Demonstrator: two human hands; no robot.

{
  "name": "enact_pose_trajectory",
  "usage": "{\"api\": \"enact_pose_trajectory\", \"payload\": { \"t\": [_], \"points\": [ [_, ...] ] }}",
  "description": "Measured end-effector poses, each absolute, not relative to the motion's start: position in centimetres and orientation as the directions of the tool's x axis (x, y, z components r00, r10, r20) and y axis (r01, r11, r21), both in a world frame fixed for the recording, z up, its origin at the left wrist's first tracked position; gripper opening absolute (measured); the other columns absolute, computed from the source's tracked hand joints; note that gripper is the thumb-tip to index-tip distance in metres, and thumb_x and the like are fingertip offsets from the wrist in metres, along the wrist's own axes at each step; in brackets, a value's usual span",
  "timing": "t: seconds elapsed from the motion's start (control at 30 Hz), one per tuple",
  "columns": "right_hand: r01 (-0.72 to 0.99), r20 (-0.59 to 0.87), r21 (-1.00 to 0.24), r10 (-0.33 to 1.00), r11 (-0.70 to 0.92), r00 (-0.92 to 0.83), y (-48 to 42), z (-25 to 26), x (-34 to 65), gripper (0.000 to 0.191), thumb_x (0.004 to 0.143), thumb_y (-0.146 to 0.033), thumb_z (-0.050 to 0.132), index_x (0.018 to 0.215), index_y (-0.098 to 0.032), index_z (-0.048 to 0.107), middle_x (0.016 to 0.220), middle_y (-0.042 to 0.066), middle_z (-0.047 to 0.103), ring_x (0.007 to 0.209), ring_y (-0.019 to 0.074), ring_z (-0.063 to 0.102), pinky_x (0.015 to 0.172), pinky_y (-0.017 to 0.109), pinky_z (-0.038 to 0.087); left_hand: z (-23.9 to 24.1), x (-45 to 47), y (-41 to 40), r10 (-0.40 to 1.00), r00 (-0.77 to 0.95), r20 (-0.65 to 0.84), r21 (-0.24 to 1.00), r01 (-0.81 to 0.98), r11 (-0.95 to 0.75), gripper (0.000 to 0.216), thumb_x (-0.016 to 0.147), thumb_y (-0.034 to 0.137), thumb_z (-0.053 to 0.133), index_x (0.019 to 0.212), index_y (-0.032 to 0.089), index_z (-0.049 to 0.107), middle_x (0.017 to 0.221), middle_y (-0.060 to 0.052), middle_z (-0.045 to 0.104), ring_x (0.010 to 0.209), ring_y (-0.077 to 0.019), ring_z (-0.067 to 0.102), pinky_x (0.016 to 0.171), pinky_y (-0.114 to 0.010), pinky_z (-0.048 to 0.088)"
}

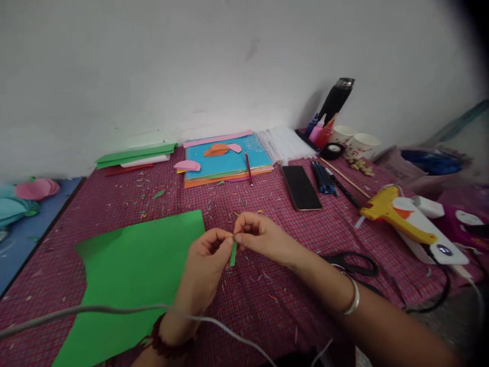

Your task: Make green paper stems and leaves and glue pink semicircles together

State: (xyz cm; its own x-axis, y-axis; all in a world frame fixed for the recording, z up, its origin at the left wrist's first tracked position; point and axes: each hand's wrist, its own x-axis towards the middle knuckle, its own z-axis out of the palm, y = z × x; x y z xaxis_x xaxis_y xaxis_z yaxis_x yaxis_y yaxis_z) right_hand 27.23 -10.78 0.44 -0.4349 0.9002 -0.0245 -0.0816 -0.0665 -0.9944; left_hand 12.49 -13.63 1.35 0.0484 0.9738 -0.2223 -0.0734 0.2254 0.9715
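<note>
Over the checked cloth, my left hand and my right hand meet fingertip to fingertip. Both pinch the top end of a narrow green paper strip, whose lower end hangs down below the fingers. The fingertips hide the strip's upper end. A large green paper sheet lies partly under my left hand and forearm, with one side cut in a curve. Black scissors rest partly behind my right forearm.
A yellow glue gun lies on a white box at right. A phone, pens, paper cups and a dark bottle stand or lie behind. Coloured sheets are stacked near the wall. A pale cable crosses in front.
</note>
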Motion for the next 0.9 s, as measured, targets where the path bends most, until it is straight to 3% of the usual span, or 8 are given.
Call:
{"api": "enact_pose_trajectory", "payload": {
  "t": [0.27,0.47,0.67,0.9],
  "points": [
    [0.141,0.118,-0.971,0.897,0.194,-0.425,-11.2,1.1,27.7,0.009,0.077,-0.012,0.054,0.072,-0.019,0.052,0.067,-0.004,0.052,0.060,0.0090,0.047,0.055,0.022,0.037,1.4,11.6,-13.5,0.962,0.185,-0.203,0.976,0.122,0.183,0.019,0.079,0.028,0.059,0.063,0.018,0.057,0.051,0.006,0.047,0.047,-0.0078,0.037,0.047,-0.020,0.030],
    [0.372,0.234,-0.798,0.812,0.475,-0.535,-11.2,1.8,28.6,0.010,0.076,-0.010,0.054,0.072,-0.019,0.054,0.066,-0.004,0.055,0.065,0.0109,0.050,0.063,0.024,0.037,1.1,10.9,-13.1,0.922,0.328,-0.206,0.970,0.194,0.147,0.018,0.081,0.030,0.057,0.068,0.019,0.057,0.057,0.005,0.046,0.051,-0.0094,0.038,0.049,-0.021,0.033],
    [0.401,0.218,-0.770,0.796,0.496,-0.565,-11.2,1.7,28.8,0.009,0.072,-0.012,0.056,0.074,-0.020,0.056,0.065,-0.005,0.056,0.061,0.0099,0.050,0.062,0.023,0.037,0.9,10.4,-13.0,0.915,0.354,-0.193,0.957,0.276,0.095,0.022,0.081,0.036,0.057,0.066,0.020,0.057,0.055,0.005,0.044,0.050,-0.0100,0.036,0.048,-0.020,0.033],
    [0.427,0.202,-0.774,0.821,0.468,-0.534,-11.0,1.3,29.1,0.003,0.074,-0.017,0.056,0.076,-0.019,0.056,0.066,-0.005,0.057,0.059,0.0090,0.051,0.056,0.022,0.033,1.8,11.1,-12.9,0.952,0.270,-0.142,0.931,0.364,0.036,0.019,0.073,0.036,0.063,0.063,0.020,0.060,0.054,0.003,0.049,0.050,-0.0117,0.042,0.047,-0.022,0.035]
  ]
}}
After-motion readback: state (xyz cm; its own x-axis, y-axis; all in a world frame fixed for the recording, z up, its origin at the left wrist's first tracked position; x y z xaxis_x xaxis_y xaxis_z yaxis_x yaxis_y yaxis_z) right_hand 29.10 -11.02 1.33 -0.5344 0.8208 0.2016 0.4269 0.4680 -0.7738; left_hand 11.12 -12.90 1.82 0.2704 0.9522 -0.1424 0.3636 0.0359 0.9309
